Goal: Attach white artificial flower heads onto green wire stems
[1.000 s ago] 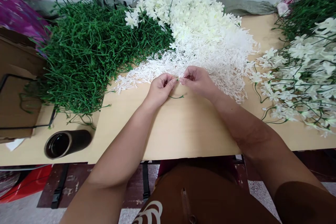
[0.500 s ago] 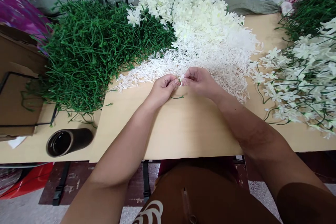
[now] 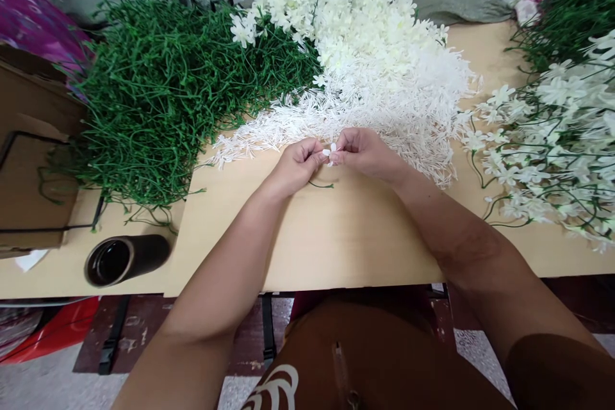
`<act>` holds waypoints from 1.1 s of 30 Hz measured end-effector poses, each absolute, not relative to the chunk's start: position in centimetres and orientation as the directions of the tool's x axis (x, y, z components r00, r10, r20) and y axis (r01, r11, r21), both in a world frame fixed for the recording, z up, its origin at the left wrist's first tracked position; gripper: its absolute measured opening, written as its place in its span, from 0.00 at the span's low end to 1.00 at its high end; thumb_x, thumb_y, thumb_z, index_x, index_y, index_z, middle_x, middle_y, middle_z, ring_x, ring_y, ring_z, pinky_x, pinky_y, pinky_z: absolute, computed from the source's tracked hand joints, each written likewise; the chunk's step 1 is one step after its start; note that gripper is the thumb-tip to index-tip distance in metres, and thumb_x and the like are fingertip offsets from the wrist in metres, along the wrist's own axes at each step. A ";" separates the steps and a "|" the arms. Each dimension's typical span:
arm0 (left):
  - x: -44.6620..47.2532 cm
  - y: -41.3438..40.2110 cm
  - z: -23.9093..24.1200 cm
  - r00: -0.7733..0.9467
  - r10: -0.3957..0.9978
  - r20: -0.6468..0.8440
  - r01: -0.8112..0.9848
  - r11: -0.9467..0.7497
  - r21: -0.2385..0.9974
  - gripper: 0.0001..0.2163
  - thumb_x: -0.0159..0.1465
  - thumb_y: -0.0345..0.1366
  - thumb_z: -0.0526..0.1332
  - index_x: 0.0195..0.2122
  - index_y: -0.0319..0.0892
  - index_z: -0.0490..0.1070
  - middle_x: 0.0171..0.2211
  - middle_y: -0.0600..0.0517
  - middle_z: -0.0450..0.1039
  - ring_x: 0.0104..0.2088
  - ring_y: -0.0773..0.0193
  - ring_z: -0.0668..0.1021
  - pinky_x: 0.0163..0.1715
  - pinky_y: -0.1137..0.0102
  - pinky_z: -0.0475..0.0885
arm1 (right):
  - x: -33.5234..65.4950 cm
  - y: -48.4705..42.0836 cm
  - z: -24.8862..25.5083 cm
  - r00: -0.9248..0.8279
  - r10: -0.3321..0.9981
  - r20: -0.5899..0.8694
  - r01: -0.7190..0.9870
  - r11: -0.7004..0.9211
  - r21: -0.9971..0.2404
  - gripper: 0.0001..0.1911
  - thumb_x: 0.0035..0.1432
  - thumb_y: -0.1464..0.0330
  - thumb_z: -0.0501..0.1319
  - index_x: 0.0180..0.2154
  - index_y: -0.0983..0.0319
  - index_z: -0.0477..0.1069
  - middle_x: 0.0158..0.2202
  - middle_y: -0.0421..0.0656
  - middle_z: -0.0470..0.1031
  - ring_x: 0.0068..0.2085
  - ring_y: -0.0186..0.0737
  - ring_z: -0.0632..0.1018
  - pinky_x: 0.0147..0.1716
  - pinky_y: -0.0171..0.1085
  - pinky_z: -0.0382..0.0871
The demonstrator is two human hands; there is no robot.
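My left hand (image 3: 294,165) and my right hand (image 3: 365,151) meet fingertip to fingertip over the wooden table (image 3: 327,237). Both are closed in a pinch. Between them is a small white plastic flower piece (image 3: 331,151). A thin green stem (image 3: 321,185) curls out from under my left hand. Just behind the hands lies a spread of white feathery plastic pieces (image 3: 384,115), with a heap of cream flower heads (image 3: 350,19) beyond it.
A big pile of green stems (image 3: 163,83) fills the left of the table. Finished flower sprigs (image 3: 552,141) lie at the right, more green stems (image 3: 571,19) behind them. A dark cup (image 3: 125,259) lies on its side at front left, beside a cardboard box (image 3: 33,160).
The hands have drawn slightly closer to me and pressed together. The white flower piece now shows between the fingertips, where before only the stem tip was visible.
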State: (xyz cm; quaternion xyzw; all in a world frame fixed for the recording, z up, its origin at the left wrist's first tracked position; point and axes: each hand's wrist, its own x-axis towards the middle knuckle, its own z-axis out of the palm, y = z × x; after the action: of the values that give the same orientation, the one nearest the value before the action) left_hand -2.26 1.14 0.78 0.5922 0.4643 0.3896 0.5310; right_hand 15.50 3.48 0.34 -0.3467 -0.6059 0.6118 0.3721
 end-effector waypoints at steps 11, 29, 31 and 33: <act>-2.1 0.7 1.3 0.400 0.916 -0.021 0.079 -0.012 0.997 0.24 0.48 0.58 0.71 0.21 0.42 0.65 0.15 0.58 0.57 0.17 0.73 0.57 0.18 0.72 0.49 | 16.4 3.9 0.4 -0.685 0.720 -0.110 -0.123 -0.263 -0.957 0.24 0.29 0.64 0.81 0.25 0.65 0.71 0.24 0.38 0.78 0.28 0.29 0.79 0.31 0.29 0.74; -2.2 0.9 1.5 0.458 0.889 -0.007 0.048 -0.017 0.999 0.27 0.47 0.63 0.69 0.21 0.41 0.65 0.16 0.58 0.60 0.20 0.71 0.61 0.21 0.72 0.55 | 16.0 3.5 0.3 -0.719 0.690 -0.084 -0.164 -0.286 -0.944 0.19 0.36 0.64 0.80 0.25 0.66 0.74 0.24 0.38 0.78 0.29 0.29 0.79 0.34 0.28 0.76; -2.2 0.9 1.5 0.462 0.887 -0.011 0.042 -0.009 0.999 0.27 0.47 0.62 0.69 0.21 0.41 0.65 0.16 0.57 0.60 0.20 0.71 0.62 0.22 0.72 0.56 | 16.0 3.5 0.2 -0.723 0.684 -0.099 -0.158 -0.302 -0.940 0.20 0.35 0.64 0.80 0.25 0.66 0.74 0.24 0.38 0.78 0.30 0.30 0.80 0.35 0.29 0.77; -2.2 1.0 1.4 0.455 0.890 -0.017 0.036 0.001 0.999 0.27 0.47 0.62 0.70 0.20 0.42 0.64 0.16 0.57 0.59 0.19 0.71 0.62 0.21 0.72 0.55 | 15.9 3.5 0.2 -0.721 0.684 -0.113 -0.152 -0.315 -0.937 0.21 0.35 0.64 0.80 0.25 0.66 0.73 0.24 0.38 0.78 0.30 0.30 0.80 0.35 0.30 0.77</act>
State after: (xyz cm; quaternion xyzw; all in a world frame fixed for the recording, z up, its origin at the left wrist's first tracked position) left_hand -2.21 0.95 1.37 0.6095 0.3799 0.3578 0.5968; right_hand 15.86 3.51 0.23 -0.2567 -0.5184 0.7691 0.2716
